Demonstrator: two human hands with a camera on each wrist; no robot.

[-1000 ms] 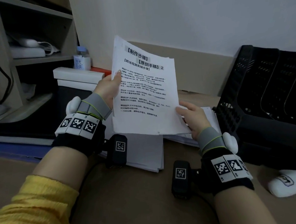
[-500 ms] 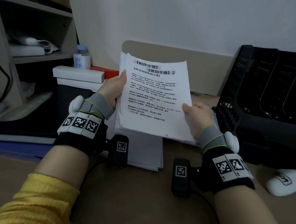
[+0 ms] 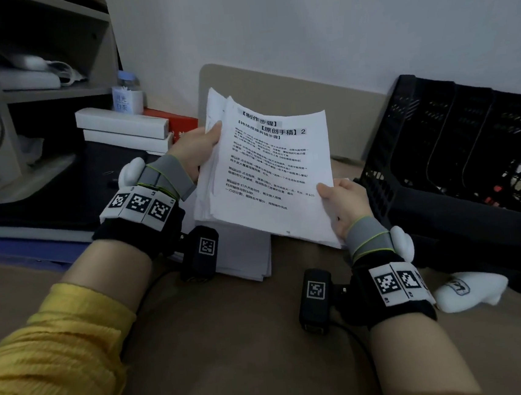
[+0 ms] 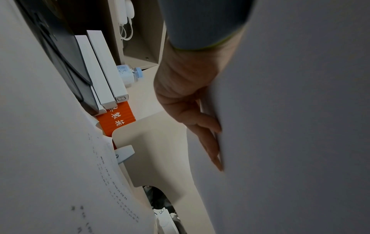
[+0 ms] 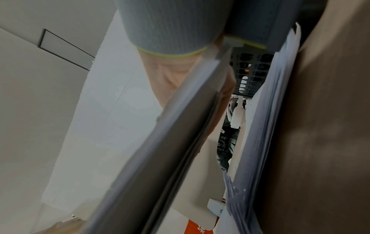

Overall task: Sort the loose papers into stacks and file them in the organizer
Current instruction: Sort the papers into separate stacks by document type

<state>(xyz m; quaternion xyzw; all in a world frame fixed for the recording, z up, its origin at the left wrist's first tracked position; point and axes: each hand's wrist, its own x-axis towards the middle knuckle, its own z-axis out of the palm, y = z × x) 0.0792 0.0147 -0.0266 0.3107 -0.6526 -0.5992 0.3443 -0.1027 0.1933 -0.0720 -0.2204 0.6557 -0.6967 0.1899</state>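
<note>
I hold a stack of printed white papers tilted above the brown table, black text on the top sheet. My left hand grips its upper left edge, thumb on top; in the left wrist view the fingers lie flat behind the sheets. My right hand pinches the lower right corner; the right wrist view shows the stack's edge across the palm. A second pile of papers lies flat on the table under the held stack. The black mesh organizer stands at the right.
White boxes and an orange-red box are stacked at the left back, a small bottle on top. A shelf unit stands far left. A white object lies by the organizer's front. A beige board leans on the wall.
Both hands have lowered the held stack and shifted it right, toward the organizer, tilting it flatter. The grips have not changed.
</note>
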